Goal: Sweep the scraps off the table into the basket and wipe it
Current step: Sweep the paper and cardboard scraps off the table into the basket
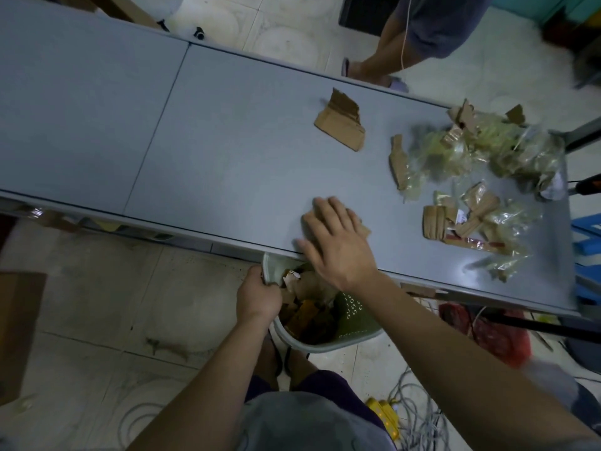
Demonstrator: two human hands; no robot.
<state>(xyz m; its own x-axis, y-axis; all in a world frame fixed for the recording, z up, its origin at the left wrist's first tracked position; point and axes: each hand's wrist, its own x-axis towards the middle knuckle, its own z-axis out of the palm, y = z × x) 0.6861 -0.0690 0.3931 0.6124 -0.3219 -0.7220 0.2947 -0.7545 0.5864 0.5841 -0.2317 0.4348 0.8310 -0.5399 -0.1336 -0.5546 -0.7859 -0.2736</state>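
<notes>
Left hand (pixel 258 296) gripping basket (pixel 344 340) rim; scrap (pixel 362 224) under right fingers (pixel 325 211).

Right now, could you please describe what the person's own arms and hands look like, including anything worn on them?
Both arms are bare from the lower frame edge to the wrist: no sleeves reach the forearms. The left hand and right hand wear no gloves, and no watch, ring or band shows. A grey shirt and dark shorts appear below.

One head-worn camera looks steeply down, close over the grey table (pixel 227 141) edge and the floor (pixel 97 304).
</notes>
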